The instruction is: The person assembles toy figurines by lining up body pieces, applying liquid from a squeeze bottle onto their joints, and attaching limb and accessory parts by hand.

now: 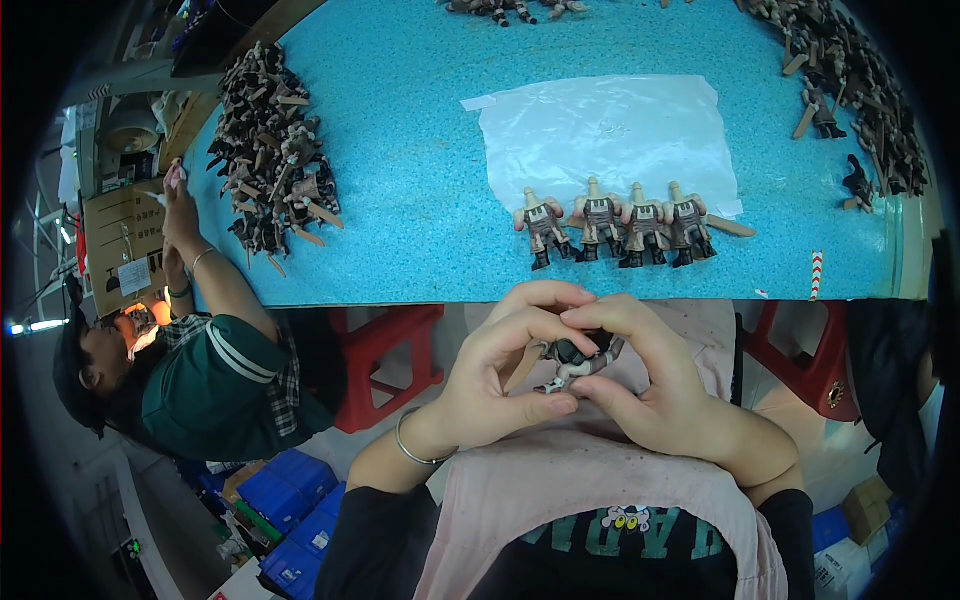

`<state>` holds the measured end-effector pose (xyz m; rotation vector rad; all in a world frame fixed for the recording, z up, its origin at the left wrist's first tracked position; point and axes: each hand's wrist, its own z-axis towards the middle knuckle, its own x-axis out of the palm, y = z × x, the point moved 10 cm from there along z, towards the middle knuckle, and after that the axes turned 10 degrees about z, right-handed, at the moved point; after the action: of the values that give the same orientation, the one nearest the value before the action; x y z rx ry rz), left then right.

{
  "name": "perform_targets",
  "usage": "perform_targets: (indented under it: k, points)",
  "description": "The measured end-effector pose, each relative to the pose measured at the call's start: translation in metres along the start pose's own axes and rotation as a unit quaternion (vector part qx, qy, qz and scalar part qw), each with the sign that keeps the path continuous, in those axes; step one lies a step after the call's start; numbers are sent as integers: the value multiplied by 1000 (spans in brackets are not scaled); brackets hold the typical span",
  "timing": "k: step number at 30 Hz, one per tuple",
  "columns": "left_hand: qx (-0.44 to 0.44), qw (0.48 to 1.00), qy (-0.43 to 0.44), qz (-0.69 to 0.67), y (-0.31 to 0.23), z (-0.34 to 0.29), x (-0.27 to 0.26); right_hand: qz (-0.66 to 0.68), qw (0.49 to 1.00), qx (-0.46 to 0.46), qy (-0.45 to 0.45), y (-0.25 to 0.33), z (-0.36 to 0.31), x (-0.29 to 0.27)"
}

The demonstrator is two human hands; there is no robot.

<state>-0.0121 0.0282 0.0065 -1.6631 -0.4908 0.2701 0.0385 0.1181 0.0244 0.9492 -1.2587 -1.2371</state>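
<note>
Just in front of the table's near edge, both my hands close around one small toy figure (575, 362). My left hand (505, 375) grips it from one side, thumb below and fingers curled over the top. My right hand (655, 365) pinches it from the other side between thumb and fingers. Part of the figure is dark, part pale, and my fingers hide much of it. Beyond my hands, several similar figures stand in a row (645, 225), with pale upper parts and dark boots, along the near edge of a clear plastic sheet (610, 130).
The blue table (400, 200) carries a heap of figures (270, 150) at left and another heap (870, 100) at right. More figures (500, 10) lie at the far edge. A co-worker in green (220, 380) sits at left. Red stools (385, 365) and blue boxes (290, 490) stand below.
</note>
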Motion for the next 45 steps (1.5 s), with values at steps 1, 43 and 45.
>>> perform_targets:
  k: [1,43,45]
  points:
    - [11,1000,-5,3,-1,1,0,7,1000,4,1,-1,0,0]
    - [-63,855,-8,-515,18,14,21,-131,974,-137,-126,23,-12,-22]
    - [-49,938,-14,-343,2,14,2,-163,975,-131,-73,30,2,-15]
